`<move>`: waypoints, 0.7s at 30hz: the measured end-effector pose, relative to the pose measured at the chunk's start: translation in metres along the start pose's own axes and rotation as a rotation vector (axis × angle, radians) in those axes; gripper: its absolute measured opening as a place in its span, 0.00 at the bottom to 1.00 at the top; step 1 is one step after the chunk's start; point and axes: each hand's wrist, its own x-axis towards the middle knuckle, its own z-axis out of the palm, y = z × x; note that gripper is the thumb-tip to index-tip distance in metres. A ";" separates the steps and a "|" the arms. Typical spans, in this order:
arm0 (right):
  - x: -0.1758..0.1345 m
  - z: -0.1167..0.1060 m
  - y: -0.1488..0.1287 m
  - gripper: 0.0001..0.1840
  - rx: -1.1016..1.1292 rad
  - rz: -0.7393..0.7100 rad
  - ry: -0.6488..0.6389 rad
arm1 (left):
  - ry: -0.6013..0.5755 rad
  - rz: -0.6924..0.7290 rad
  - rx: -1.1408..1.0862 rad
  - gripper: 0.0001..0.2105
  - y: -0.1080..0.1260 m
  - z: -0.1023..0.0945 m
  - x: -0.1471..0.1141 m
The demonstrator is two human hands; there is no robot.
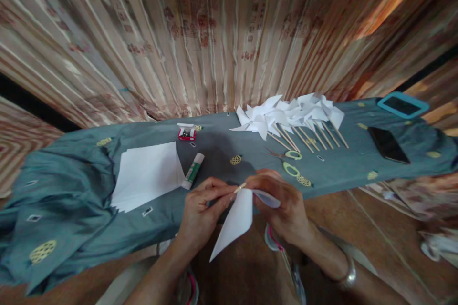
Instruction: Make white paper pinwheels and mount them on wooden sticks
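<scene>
Just over the front edge of the cloth, my two hands meet at a white paper pinwheel with curled blades. A short end of a wooden stick shows at its top. The fingers of my left hand are closed in a pinch on that stick end. My right hand is closed on the pinwheel from the other side, with a blade curving out past its fingers. The pinwheel's middle and the rest of the stick are hidden behind my fingers.
Finished pinwheels on sticks lie in a row at the back. Scissors lie before them. On the left are stacked white paper, a glue stick and a small red box. A phone and blue-framed object lie right.
</scene>
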 end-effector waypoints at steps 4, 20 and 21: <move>0.000 -0.010 -0.007 0.12 -0.054 -0.136 -0.011 | -0.014 0.135 0.031 0.08 0.006 -0.002 -0.004; 0.000 -0.013 -0.015 0.12 -0.029 -0.202 -0.050 | -0.036 -0.213 -0.237 0.06 0.012 -0.005 -0.005; 0.001 -0.012 -0.015 0.12 -0.024 -0.202 -0.047 | -0.036 -0.228 -0.249 0.06 0.012 -0.005 -0.005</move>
